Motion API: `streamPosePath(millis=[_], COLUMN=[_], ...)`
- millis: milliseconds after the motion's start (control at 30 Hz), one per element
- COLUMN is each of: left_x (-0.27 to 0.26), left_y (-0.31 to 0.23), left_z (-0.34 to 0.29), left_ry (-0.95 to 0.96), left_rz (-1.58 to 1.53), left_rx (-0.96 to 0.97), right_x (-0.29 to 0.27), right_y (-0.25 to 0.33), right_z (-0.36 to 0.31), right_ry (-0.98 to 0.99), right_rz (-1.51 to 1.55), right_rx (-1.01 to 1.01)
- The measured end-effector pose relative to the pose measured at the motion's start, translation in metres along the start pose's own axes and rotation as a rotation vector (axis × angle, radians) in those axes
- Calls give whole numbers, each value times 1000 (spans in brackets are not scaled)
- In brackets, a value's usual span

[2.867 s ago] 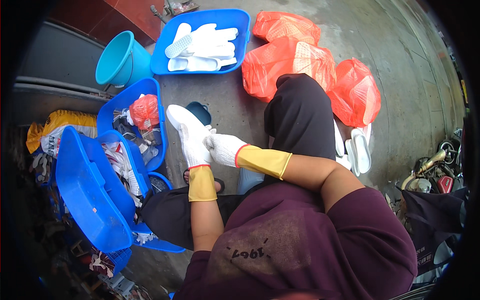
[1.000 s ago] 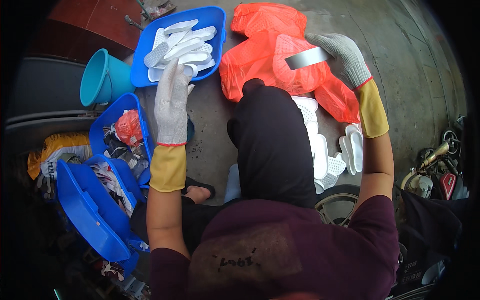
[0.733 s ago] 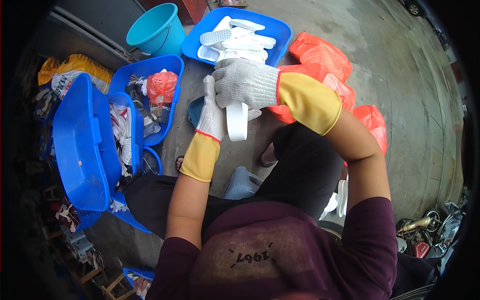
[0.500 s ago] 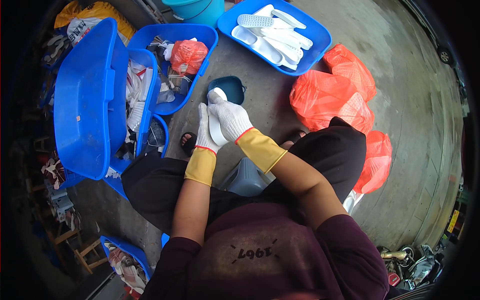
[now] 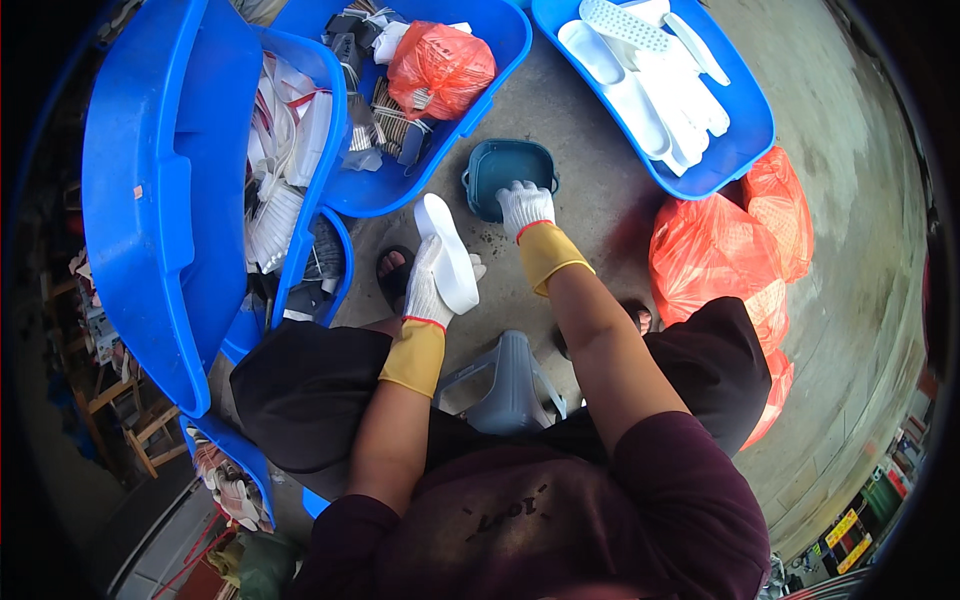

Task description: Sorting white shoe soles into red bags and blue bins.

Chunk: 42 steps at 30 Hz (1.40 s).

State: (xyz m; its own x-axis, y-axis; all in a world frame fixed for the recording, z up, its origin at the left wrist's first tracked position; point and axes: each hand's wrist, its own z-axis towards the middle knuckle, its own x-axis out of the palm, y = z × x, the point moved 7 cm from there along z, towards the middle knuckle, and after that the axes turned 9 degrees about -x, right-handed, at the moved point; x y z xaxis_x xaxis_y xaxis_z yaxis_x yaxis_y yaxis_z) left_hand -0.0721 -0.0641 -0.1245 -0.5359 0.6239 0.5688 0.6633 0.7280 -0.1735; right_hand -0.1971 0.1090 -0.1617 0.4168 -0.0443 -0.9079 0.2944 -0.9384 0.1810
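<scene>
Head cam, and the news is that it's no longer a two-handed thing. Left hand (image 5: 426, 288) has the white sole (image 5: 447, 250) on its own now: glove curled around the middle, bits of it showing on both sides, spread about as wide as the sole makes it. Most of those fingers are hidden, so no clue on the exact grip. The sole lies slantwise across them, one end sticking out past the knuckles. Right hand (image 5: 526, 205) has come off it and is over at the teal basin (image 5: 495, 170), just beyond and right of the left fingers. Its fingers bend down over the near rim; can't tell how far apart they are or if they've got hold of anything. My read: work on the sole is paused, left just keeps it parked while right deals with the basin. Grey stool (image 5: 507, 385) is on the body side of both sets of fingers. Past the left fingers there's a blue tub (image 5: 510, 60) with a red bundle (image 5: 440, 70) inside. Farther out, right of the right fingers: red plastic bags (image 5: 715, 250) and a blue tray (image 5: 745, 112) of spare soles (image 5: 640, 105).
</scene>
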Motion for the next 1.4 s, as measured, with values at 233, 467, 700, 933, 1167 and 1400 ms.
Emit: streamPosePath(millis=[233, 467, 700, 933, 1167, 1400], left_x=[26, 47, 94, 144, 122, 116], left_y=[-2, 8, 24, 83, 54, 60], left_z=[0, 3, -17, -88, -74, -72], left_ry=[43, 159, 386, 418, 549, 708], left_rz=[107, 48, -126, 296, 186, 260], left_rx=[64, 8, 30, -64, 69, 4], right_x=[38, -31, -134, -153, -153, -153], right_y=[-18, -30, 76, 7, 73, 85], right_z=[31, -19, -119, -120, -200, -248], right_ry=[22, -407, -512, -588, -582, -462], right_rz=[77, 925, 481, 678, 610, 269], right_rx=[-129, -20, -46, 66, -90, -155])
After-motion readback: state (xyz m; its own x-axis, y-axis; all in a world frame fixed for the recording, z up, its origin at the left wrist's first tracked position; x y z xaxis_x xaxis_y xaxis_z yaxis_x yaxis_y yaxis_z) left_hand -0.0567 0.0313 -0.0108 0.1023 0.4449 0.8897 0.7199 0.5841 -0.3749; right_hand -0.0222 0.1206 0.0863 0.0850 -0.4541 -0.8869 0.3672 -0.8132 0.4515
